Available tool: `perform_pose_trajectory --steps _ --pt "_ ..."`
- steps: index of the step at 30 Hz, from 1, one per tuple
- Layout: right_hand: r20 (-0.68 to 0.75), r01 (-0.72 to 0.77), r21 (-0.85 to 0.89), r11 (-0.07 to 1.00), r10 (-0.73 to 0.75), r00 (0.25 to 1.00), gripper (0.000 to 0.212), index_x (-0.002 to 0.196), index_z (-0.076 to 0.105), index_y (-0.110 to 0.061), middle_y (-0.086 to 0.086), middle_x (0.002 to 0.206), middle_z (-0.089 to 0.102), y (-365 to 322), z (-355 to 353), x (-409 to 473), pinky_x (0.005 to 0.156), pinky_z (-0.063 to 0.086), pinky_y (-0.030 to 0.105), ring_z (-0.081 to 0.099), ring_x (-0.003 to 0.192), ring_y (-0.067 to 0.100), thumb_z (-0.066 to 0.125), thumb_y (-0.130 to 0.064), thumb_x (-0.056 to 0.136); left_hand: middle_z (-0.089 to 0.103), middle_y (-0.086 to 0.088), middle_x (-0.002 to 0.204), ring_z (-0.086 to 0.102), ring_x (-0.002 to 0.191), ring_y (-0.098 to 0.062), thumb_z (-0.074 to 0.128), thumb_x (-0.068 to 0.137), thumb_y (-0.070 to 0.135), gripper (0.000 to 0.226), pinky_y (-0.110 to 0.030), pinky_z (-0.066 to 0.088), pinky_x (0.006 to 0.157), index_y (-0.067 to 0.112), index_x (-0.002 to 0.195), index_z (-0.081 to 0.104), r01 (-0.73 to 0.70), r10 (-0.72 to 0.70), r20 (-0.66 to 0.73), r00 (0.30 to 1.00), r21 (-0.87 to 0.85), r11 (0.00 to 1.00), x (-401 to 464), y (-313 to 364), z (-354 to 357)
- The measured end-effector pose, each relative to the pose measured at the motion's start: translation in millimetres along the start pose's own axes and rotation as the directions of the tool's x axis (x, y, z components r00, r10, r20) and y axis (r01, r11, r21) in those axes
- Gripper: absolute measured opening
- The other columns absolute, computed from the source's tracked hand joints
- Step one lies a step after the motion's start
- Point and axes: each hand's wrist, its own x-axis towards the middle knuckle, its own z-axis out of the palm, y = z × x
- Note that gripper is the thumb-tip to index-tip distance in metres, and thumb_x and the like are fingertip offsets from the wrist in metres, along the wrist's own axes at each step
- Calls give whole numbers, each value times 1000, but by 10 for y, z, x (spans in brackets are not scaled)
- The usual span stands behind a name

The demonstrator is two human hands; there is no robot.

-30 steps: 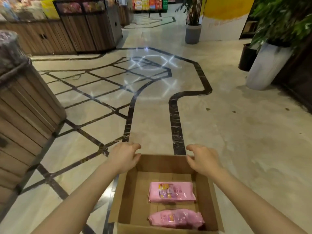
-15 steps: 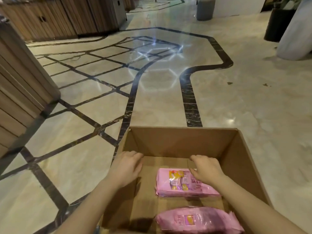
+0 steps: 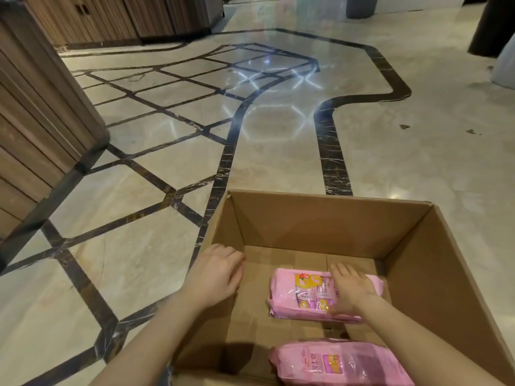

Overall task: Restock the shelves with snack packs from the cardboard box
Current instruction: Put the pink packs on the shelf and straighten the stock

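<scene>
- The right hand (image 3: 351,289) lies palm-down on the far pink snack pack (image 3: 303,295) inside the cardboard box (image 3: 320,218). Its fingers are spread flat over the wrapper, touching it, but whether they have actually closed around the pack's edge cannot be told from this angle.
- The left hand (image 3: 216,274) is at the box's left wall, fingers loosely curled over the rim and holding nothing else. It seems to rest against the cardboard, though the contact is partly hidden.
- The far pack sits flat on the box floor, right of centre, with a yellow and orange label on its top face.
- A second pink snack pack (image 3: 340,363) lies nearer the person in the same box, at the bottom edge of the view, apart from the first with bare cardboard between them.
- The box stands open on a pale marble floor (image 3: 278,162) crossed by dark inlaid bands.
- A slatted wooden display stand (image 3: 36,115) rises at the left, well apart from the box, and more wooden cabinets (image 3: 125,18) stand at the back.
</scene>
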Motion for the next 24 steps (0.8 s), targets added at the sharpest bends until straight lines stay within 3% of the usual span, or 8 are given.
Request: perform_pose_trajectory --steps 5,10,13,16,20,24 --pt "49 -1 -11 1000 2 999 123 150 -3 -16 5 159 -1 -12 121 91 118 9 41 0 146 26 73 -59 64 69 7 78 64 70 -11 38 84 34 34 -29 53 77 21 86 69 23 -23 -3 1000 -23 999 0 -4 28" --pt "81 1 0 1000 -1 997 121 149 -7 -23 2 159 -4 -59 166 166 114 15 50 -2 146 26 76 -50 65 69 5 79 65 73 -12 36 85 34 37 -30 52 78 20 88 70 55 -56 -11 998 -42 998 3 -2 53" --pt "91 1 12 1000 -2 996 115 149 -3 -26 2 158 5 -90 192 192 109 26 51 7 144 27 74 -47 67 69 5 75 64 69 -12 35 85 32 37 -30 53 76 19 84 70 44 -46 -30 999 -41 998 7 9 66" --pt "70 1 24 1000 -3 998 103 148 6 -22 2 152 21 -115 228 217 104 38 44 21 139 28 71 -42 69 68 5 72 64 66 -12 36 84 32 36 -28 53 74 19 80 69 44 -46 -45 998 -36 998 15 5 79" --pt "35 23 35 999 -25 999 87 144 18 -22 3 144 34 -117 234 191 98 43 38 32 131 27 67 -41 74 67 5 71 63 65 -12 35 84 32 36 -28 52 75 19 80 68 35 -36 -39 999 -19 999 20 -8 109" --pt "-22 33 51 998 -32 999 85 142 23 -23 2 141 38 -107 225 74 96 44 36 35 128 26 68 -45 74 66 5 69 62 63 -12 34 84 34 38 -30 54 75 19 78 67 23 -22 -29 999 14 1000 25 -9 118"
